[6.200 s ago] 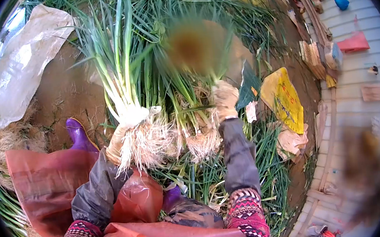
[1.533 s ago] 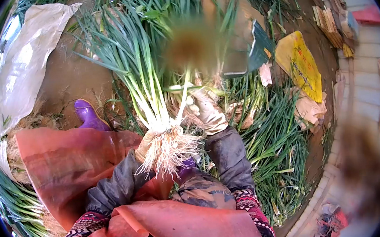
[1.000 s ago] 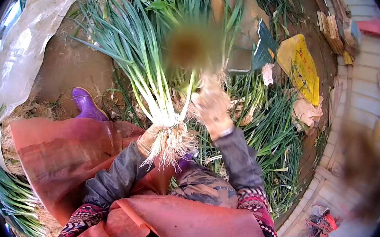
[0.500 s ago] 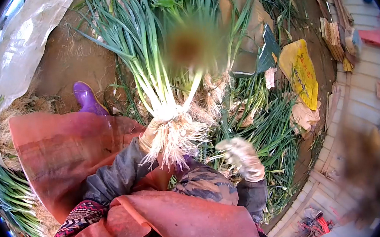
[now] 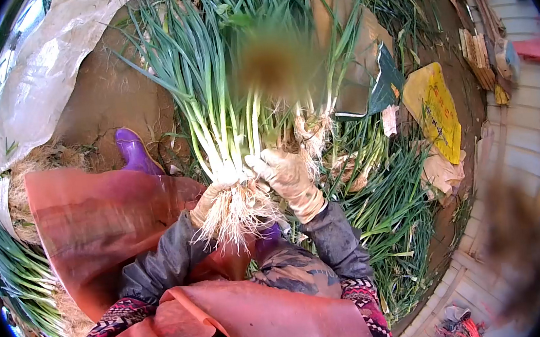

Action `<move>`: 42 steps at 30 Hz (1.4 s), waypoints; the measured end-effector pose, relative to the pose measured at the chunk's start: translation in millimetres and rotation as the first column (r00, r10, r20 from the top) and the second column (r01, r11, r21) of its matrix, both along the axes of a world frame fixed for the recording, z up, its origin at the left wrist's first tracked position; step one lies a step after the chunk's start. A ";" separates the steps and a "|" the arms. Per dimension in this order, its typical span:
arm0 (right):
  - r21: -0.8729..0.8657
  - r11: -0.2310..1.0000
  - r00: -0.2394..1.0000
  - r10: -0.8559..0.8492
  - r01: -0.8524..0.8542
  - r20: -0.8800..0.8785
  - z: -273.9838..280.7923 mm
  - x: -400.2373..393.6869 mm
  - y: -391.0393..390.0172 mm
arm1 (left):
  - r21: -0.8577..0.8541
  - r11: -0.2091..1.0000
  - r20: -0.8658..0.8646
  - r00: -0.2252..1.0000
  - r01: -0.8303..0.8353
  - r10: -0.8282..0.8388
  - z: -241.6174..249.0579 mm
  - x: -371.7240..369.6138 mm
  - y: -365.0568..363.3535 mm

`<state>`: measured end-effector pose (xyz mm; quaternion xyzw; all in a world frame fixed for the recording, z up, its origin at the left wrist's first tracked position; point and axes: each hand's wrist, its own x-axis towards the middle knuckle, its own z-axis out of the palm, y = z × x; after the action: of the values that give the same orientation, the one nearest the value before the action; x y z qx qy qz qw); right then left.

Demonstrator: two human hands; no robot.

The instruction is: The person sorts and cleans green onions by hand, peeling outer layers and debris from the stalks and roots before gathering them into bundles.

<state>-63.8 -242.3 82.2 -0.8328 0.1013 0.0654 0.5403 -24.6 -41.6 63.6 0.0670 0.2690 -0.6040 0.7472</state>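
Gripping the bunch of green onions (image 5: 221,134) just above its white roots (image 5: 238,210), the gloved left hand (image 5: 206,203) beside the purple boot (image 5: 135,153) and orange apron (image 5: 112,231), the gloved right hand (image 5: 287,178) with fingers curled against the bunch's right side, yellow bag (image 5: 434,112) farther right.

Orange apron (image 5: 265,310), grey sleeves (image 5: 162,265), pale gloves (image 5: 290,183), purple boots (image 5: 136,151)

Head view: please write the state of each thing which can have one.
Green onion bunch: held, roots untrimmed
Left hand: closed round the bunch's base
Right hand: fingers bent at stalks, grip unclear
Yellow sheet: lying, markings visible
Orange apron: spread, wrinkled
Pale plastic sheet: wrinkled
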 end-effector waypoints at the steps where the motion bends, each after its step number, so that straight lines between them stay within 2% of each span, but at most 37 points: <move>1: -0.518 0.855 0.934 0.211 -0.034 0.289 -14.0 -4.8 -1.3 | -0.002 1.000 -0.002 1.000 0.002 -0.002 -3.2 -0.7 0.1; 3: -0.770 0.638 0.878 0.363 0.010 0.312 12.9 -12.2 5.8 | -0.135 0.989 -0.117 0.992 -0.057 0.042 -6.4 -3.0 -1.9; 4: -0.814 0.580 0.885 0.379 0.000 0.270 4.7 -28.0 8.1 | -0.057 0.998 -0.137 0.991 -0.020 0.012 -10.1 -4.4 -0.4; 5: -0.853 0.522 0.890 0.395 -0.011 0.229 -3.1 -45.2 11.3 | -0.063 0.998 -0.137 0.990 -0.029 0.020 -9.1 -3.4 -2.8; 6: -0.848 0.526 0.911 0.380 -0.070 0.161 17.9 -53.5 6.4 | -0.059 0.997 -0.104 0.994 -0.043 0.036 -8.8 0.6 -2.7; 7: -0.566 0.793 0.969 0.244 -0.226 -0.045 1.1 -79.5 -2.2 | -0.094 0.993 -0.072 0.995 -0.076 0.070 -5.6 3.9 -2.8; 8: -0.562 0.620 0.819 0.259 -0.548 -0.512 -8.3 -102.9 -7.7 | -0.149 0.980 -0.015 0.991 -0.130 0.129 0.0 11.9 -0.5; 9: -0.572 0.613 0.822 0.259 -0.546 -0.507 -6.1 -98.0 -18.3 | -0.221 0.956 0.049 0.977 -0.192 0.207 9.9 24.8 2.4; 11: -0.673 0.429 0.787 0.180 -0.603 -0.590 0.8 -77.1 -31.8 | -0.391 0.870 0.180 0.902 -0.301 0.393 34.7 53.9 10.1; 12: -0.829 0.440 0.939 0.169 -0.344 -0.300 8.6 -43.9 -32.1 | -0.465 0.821 0.216 0.856 -0.333 0.469 44.0 67.6 12.8; 15: -0.974 0.208 0.990 0.092 0.086 0.107 -14.3 82.1 -44.5 | -0.595 0.719 0.242 0.773 -0.359 0.586 61.5 88.5 11.0; 16: -0.981 0.182 0.994 0.074 0.068 0.082 -27.5 122.3 -52.2 | -0.598 0.724 0.245 0.781 -0.344 0.574 62.9 90.2 7.3; 17: -0.995 0.097 0.998 0.064 0.017 0.023 -58.8 152.0 -65.3 | -0.586 0.739 0.251 0.793 -0.333 0.556 62.2 92.5 5.0; 19: -0.975 -0.018 0.974 -0.030 -0.223 -0.223 -111.7 182.7 -86.7 | -0.520 0.785 0.261 0.813 -0.337 0.521 57.0 91.5 4.8; 21: -0.893 0.441 0.983 -0.111 -0.086 -0.149 -64.2 180.8 -84.7 | -0.363 0.839 0.247 0.826 -0.405 0.506 39.7 80.3 12.7; 22: -0.759 0.636 0.990 -0.118 0.139 0.083 -55.3 161.8 -87.7 | -0.262 0.858 0.244 0.829 -0.443 0.503 29.5 73.6 17.1; 23: -0.352 0.906 0.963 -0.266 0.236 -0.041 -36.1 148.7 -89.1 | -0.242 0.857 0.167 0.851 -0.454 0.498 21.9 66.9 21.8; 24: 0.175 0.932 0.933 -0.275 0.318 -0.234 -0.8 130.3 -83.6 | -0.119 0.886 0.132 0.877 -0.448 0.462 18.5 60.8 21.8; 25: 0.369 0.865 0.933 -0.258 0.339 -0.250 7.5 106.2 -83.3 | 0.005 0.904 0.092 0.900 -0.427 0.425 13.9 55.1 22.7; 27: 0.692 0.615 0.924 -0.221 0.379 -0.311 23.8 58.2 -82.7 | -0.017 0.939 0.210 0.916 -0.345 0.340 7.4 48.2 25.6; 28: 0.364 0.904 0.967 -0.156 0.222 -0.202 8.3 31.8 -95.7 | -0.064 0.952 0.079 0.949 -0.300 0.304 -2.1 41.1 32.5; 29: 0.200 0.947 0.962 -0.220 0.251 -0.165 -4.3 15.7 -102.5 | -0.120 0.959 -0.046 0.966 -0.257 0.253 -11.5 35.8 38.8; 30: 0.026 0.957 0.951 -0.282 0.287 -0.131 -10.9 3.5 -105.6 | -0.058 0.970 -0.037 0.971 -0.237 0.235 -5.2 35.9 36.6; 31: 0.094 0.850 0.850 -0.503 0.519 -0.156 -17.6 -7.5 -111.5 | -0.058 0.970 -0.041 0.971 -0.237 0.234 -5.0 35.5 35.8; 32: 0.118 0.589 0.600 -0.785 0.800 -0.153 10.3 5.6 -93.3 | -0.077 0.972 -0.035 0.975 -0.223 0.221 -4.9 35.5 36.5; 33: -0.611 0.602 0.845 -0.477 0.515 0.243 -9.2 -9.0 -120.7 | -0.093 0.974 -0.024 0.978 -0.209 0.207 -4.4 35.1 37.9; 35: -0.864 0.201 0.886 -0.155 0.461 0.437 10.3 10.4 -99.4 | -0.031 0.980 -0.011 0.981 -0.194 0.194 -2.7 38.5 38.8; 36: -0.851 0.345 0.917 -0.173 0.397 0.358 15.8 19.3 -71.4 | -0.068 0.985 -0.013 0.988 -0.156 0.156 0.8 39.0 40.3; 37: -0.564 0.789 0.955 -0.093 0.242 0.281 15.9 30.3 -42.3 | -0.104 0.988 -0.013 0.993 -0.117 0.116 4.8 39.0 41.8; 38: -0.087 0.993 0.983 -0.063 0.079 0.171 15.7 41.5 -13.3 | -0.117 0.983 -0.017 0.990 -0.139 0.138 10.9 38.2 39.1; 39: 0.353 0.935 0.998 -0.012 0.036 -0.068 37.4 45.4 16.1 | -0.118 0.986 -0.013 0.993 -0.116 0.115 11.6 37.6 38.8; 41: 0.545 0.827 0.955 0.259 -0.141 -0.146 15.9 41.2 38.2 | 0.011 0.978 0.051 0.977 -0.209 0.208 11.0 37.2 35.2; 42: 0.227 0.898 0.919 0.332 -0.376 0.212 -13.1 33.5 40.9 | 0.115 0.970 0.070 0.976 -0.212 0.206 -4.8 32.1 44.6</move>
<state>-30.3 -201.4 69.1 -0.7606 -0.1076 0.1054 0.6315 7.5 3.0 58.8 0.1010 0.2894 -0.5022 0.8086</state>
